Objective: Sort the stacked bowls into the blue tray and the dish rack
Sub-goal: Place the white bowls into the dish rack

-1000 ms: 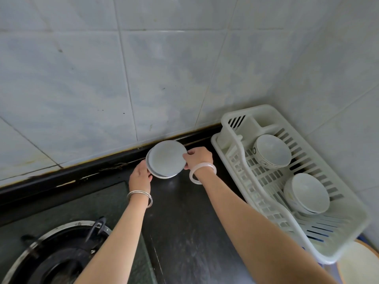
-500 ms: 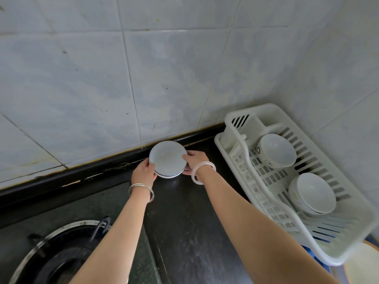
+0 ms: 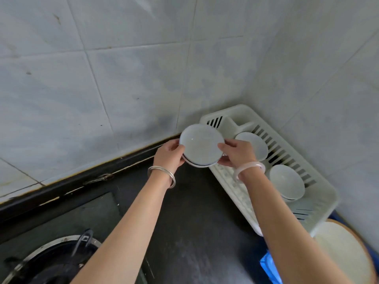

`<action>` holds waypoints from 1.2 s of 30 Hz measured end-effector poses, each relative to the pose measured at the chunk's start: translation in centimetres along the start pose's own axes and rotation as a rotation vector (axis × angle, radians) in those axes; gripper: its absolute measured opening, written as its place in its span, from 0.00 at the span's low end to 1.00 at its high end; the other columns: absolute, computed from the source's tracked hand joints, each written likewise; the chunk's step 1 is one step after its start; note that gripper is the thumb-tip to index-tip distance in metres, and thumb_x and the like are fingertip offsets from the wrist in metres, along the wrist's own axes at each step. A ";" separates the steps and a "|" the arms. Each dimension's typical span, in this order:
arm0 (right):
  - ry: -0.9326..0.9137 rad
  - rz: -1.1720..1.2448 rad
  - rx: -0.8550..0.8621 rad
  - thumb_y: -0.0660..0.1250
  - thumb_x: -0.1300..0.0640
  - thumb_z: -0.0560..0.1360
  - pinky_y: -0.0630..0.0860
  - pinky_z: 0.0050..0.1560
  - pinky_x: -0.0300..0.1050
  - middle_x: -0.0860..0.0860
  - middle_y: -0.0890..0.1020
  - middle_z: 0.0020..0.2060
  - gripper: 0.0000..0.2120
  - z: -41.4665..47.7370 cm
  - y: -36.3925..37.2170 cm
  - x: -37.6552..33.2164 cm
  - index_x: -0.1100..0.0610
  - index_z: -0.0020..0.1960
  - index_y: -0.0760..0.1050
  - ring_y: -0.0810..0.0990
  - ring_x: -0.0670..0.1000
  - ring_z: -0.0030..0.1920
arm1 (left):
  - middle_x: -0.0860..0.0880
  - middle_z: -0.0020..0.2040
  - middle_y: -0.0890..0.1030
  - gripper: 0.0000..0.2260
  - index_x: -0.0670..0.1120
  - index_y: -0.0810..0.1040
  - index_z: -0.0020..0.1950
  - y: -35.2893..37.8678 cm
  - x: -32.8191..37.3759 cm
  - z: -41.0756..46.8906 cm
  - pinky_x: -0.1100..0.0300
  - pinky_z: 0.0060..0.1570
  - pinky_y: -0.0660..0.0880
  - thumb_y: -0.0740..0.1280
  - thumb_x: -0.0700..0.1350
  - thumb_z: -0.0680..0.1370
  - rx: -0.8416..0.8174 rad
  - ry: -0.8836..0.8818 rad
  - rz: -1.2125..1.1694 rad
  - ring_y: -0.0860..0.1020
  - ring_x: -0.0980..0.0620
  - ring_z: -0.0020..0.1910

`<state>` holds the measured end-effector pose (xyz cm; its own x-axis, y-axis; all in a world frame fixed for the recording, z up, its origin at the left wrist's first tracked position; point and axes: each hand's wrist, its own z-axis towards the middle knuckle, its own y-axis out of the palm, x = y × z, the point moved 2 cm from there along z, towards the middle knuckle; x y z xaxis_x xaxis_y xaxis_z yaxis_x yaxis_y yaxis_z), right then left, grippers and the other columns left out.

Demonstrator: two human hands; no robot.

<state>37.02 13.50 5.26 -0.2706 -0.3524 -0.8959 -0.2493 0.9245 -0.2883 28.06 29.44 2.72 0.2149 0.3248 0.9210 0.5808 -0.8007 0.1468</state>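
A small stack of white bowls [image 3: 201, 145] is held in the air over the left rim of the white dish rack [image 3: 231, 179]. My left hand [image 3: 169, 155] grips its left edge and my right hand [image 3: 236, 151] grips its right edge, thumbs on the top bowl's rim. Two more white bowls sit in the rack: one [image 3: 256, 144] partly behind my right hand, another [image 3: 287, 182] further right. A corner of the blue tray [image 3: 270, 267] shows at the bottom right, mostly hidden by my right arm.
The rack stands in the tiled wall corner on a dark countertop [image 3: 194, 212]. A gas stove burner [image 3: 51, 261] sits at the bottom left. A large white plate with a brown rim [image 3: 346, 255] lies at the bottom right, beside the blue tray.
Both hands have lifted the bowl stack off the counter by the wall and carried it right, over the rack's left rim.
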 end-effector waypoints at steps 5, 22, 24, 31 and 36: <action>0.018 0.016 0.148 0.67 0.61 0.74 0.82 0.40 0.48 0.48 0.81 0.36 0.12 -0.5 -7.2 0.4 0.59 0.56 0.78 0.84 0.55 0.37 | 0.44 0.51 0.79 0.09 0.45 0.78 0.53 7.0 1.2 0.1 0.59 0.45 0.78 0.62 0.38 0.76 -0.225 -0.044 0.137 0.78 0.46 0.53; 0.337 0.119 0.345 0.68 0.65 0.72 0.82 0.44 0.55 0.54 0.78 0.31 0.13 0.5 -12.3 10.4 0.54 0.30 0.73 0.80 0.55 0.33 | 0.39 0.62 0.76 0.17 0.36 0.73 0.63 17.3 -2.1 3.8 0.55 0.57 0.75 0.61 0.28 0.75 -0.612 -0.221 0.744 0.76 0.42 0.61; 0.354 0.097 0.347 0.68 0.64 0.72 0.82 0.43 0.53 0.54 0.79 0.31 0.13 0.4 -12.2 10.8 0.54 0.31 0.73 0.81 0.55 0.33 | 0.38 0.64 0.75 0.18 0.37 0.73 0.64 17.7 -2.4 4.1 0.53 0.60 0.74 0.61 0.28 0.75 -0.644 -0.226 0.828 0.75 0.41 0.62; 0.394 -0.041 0.291 0.69 0.62 0.72 0.81 0.49 0.55 0.54 0.81 0.31 0.11 0.6 -11.8 11.5 0.54 0.32 0.74 0.84 0.60 0.43 | 0.38 0.61 0.78 0.17 0.36 0.73 0.64 18.9 -4.1 5.7 0.49 0.61 0.74 0.64 0.33 0.75 -0.681 -0.145 1.258 0.78 0.41 0.59; 0.439 -0.048 0.280 0.68 0.62 0.73 0.82 0.47 0.53 0.54 0.80 0.31 0.08 0.8 -11.7 11.5 0.56 0.35 0.75 0.84 0.57 0.39 | 0.39 0.61 0.78 0.16 0.36 0.72 0.64 19.3 -4.4 6.2 0.49 0.62 0.73 0.63 0.34 0.76 -0.737 -0.133 1.411 0.78 0.41 0.59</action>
<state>37.54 -1.24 -1.91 -0.6442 -0.3678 -0.6706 -0.0289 0.8879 -0.4591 43.25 15.67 -0.72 0.3140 -0.8447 0.4334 -0.6138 -0.5289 -0.5861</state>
